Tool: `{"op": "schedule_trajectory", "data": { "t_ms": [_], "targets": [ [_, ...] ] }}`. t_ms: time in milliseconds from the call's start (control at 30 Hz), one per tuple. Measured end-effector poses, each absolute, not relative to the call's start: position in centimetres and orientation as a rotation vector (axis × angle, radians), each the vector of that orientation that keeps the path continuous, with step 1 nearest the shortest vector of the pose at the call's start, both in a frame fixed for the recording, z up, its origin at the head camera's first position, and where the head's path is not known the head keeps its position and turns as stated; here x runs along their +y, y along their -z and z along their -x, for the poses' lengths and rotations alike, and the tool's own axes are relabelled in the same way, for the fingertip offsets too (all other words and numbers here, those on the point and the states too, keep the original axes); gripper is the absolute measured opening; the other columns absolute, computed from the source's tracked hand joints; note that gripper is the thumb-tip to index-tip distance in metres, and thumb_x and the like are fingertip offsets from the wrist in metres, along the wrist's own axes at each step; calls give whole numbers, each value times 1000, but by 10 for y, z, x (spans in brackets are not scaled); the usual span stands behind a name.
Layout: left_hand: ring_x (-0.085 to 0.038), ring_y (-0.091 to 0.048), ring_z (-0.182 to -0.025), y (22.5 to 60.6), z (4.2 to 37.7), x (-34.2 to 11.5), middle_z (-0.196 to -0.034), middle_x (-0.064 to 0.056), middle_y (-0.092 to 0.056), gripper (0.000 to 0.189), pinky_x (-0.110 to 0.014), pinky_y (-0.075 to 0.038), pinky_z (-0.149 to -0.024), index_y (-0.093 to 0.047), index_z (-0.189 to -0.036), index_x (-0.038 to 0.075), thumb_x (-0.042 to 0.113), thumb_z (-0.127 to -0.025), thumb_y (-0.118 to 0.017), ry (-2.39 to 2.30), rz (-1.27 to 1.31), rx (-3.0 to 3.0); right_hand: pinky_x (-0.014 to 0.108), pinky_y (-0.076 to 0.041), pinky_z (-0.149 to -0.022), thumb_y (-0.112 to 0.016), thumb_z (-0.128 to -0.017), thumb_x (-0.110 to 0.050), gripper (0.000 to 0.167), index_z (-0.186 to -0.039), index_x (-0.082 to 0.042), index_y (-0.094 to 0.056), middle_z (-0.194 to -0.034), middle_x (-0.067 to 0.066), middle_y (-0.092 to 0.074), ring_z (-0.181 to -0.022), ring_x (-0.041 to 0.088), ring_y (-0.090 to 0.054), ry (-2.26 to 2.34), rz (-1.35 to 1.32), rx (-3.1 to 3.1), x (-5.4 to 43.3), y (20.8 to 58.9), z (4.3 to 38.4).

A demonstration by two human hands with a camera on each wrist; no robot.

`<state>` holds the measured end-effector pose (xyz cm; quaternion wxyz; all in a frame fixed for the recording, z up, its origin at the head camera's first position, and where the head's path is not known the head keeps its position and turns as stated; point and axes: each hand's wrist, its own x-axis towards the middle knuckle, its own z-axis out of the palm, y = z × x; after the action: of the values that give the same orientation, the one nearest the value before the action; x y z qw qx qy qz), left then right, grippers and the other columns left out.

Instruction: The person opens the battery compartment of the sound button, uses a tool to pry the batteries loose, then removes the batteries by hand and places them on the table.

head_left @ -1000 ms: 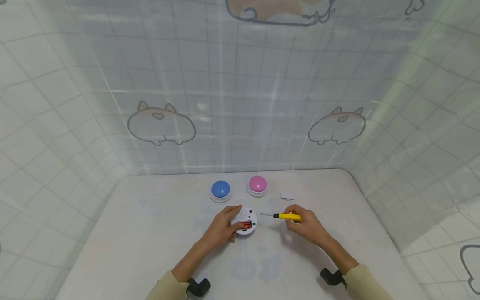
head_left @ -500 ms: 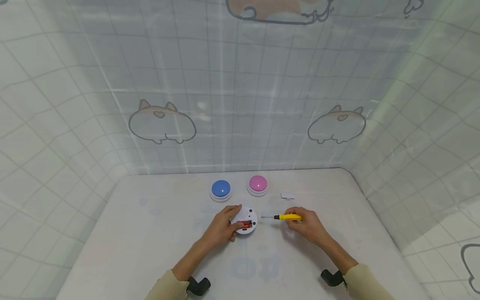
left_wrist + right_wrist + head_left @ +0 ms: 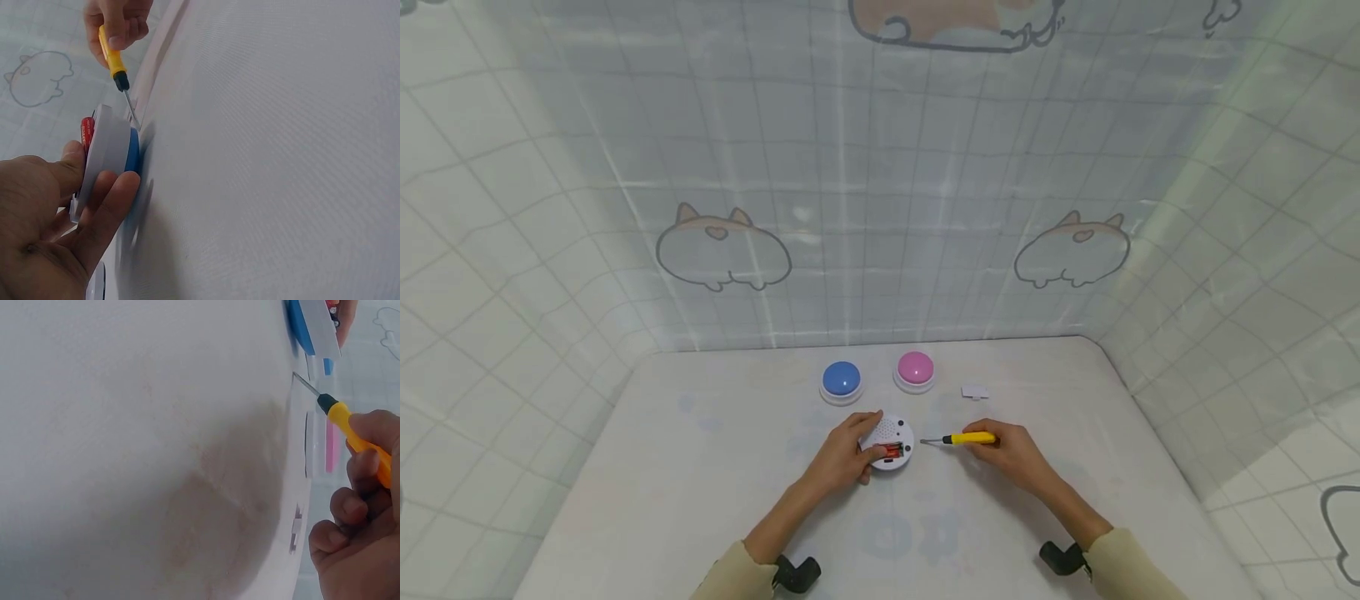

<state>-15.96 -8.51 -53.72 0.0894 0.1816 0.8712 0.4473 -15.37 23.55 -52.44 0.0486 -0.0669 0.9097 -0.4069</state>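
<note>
My left hand (image 3: 841,457) grips a round white push button (image 3: 887,429) turned upside down, its blue dome (image 3: 133,150) facing the table. Red batteries (image 3: 892,450) show in the uncovered compartment, with the left thumb lying over their near end. In my right hand (image 3: 1017,452) is a screwdriver (image 3: 973,438) with a yellow handle and dark collar, pinched between thumb and fingers. Its shaft points left, and the tip (image 3: 295,374) is just right of the button, apart from it and close to the tabletop. Whether the tip touches the table I cannot tell.
Behind the hands stand a blue push button (image 3: 841,379) and a pink one (image 3: 915,369), both dome up. A small white cover piece (image 3: 975,392) lies to their right. Tile-patterned sheeting (image 3: 880,208) walls the table (image 3: 700,467) at the back and sides.
The right hand has shifted slightly left, and the screwdriver tip has swung a little nearer to me. The left hand and the upturned button have stayed in place.
</note>
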Motion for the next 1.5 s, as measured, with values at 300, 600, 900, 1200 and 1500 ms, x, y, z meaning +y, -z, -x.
{"op": "schedule_trajectory", "data": {
  "t_ms": [300, 600, 900, 1200, 1500],
  "targets": [
    [-12, -62, -57, 535, 158, -86, -147, -8, -48, 66, -24, -54, -57, -43, -153, 10, 19, -94, -72, -1320, -527, 2587, 23, -49, -63, -75, -88, -12, 21, -107, -20, -69, -94, -2, -65, -76, 17, -54, 1239, 240, 2746, 235, 525, 155],
    [-13, -63, -56, 536, 158, -87, -146, -8, -48, 67, -25, -54, -55, -43, -153, 9, 20, -94, -72, -1336, -544, 2588, 24, -45, -61, -80, -84, -13, 22, -99, -17, -65, -86, -3, -62, -74, 17, -52, 1166, 161, 2730, 234, 528, 155],
    [-11, -63, -58, 533, 160, -89, -147, -7, -47, 65, -24, -54, -57, -43, -153, 9, 19, -95, -71, -1331, -550, 2579, 34, -48, -80, -86, -79, -20, 21, -91, -21, -69, -84, -7, -58, -84, 16, -51, 992, 172, 2776, 231, 534, 158],
    [-11, -62, -58, 532, 162, -89, -147, -7, -47, 66, -25, -55, -56, -43, -153, 11, 19, -94, -72, -1337, -528, 2561, 37, -38, -76, -88, -77, -27, 20, -86, -25, -70, -75, -9, -55, -79, 15, -46, 836, 227, 2821, 231, 537, 157],
    [-12, -63, -57, 532, 163, -89, -148, -8, -47, 68, -26, -55, -56, -43, -153, 11, 20, -93, -73, -1352, -517, 2541, 36, -38, -75, -88, -78, -31, 22, -87, -26, -69, -76, -9, -54, -80, 14, -46, 823, 235, 2818, 233, 540, 155]
  ]
}}
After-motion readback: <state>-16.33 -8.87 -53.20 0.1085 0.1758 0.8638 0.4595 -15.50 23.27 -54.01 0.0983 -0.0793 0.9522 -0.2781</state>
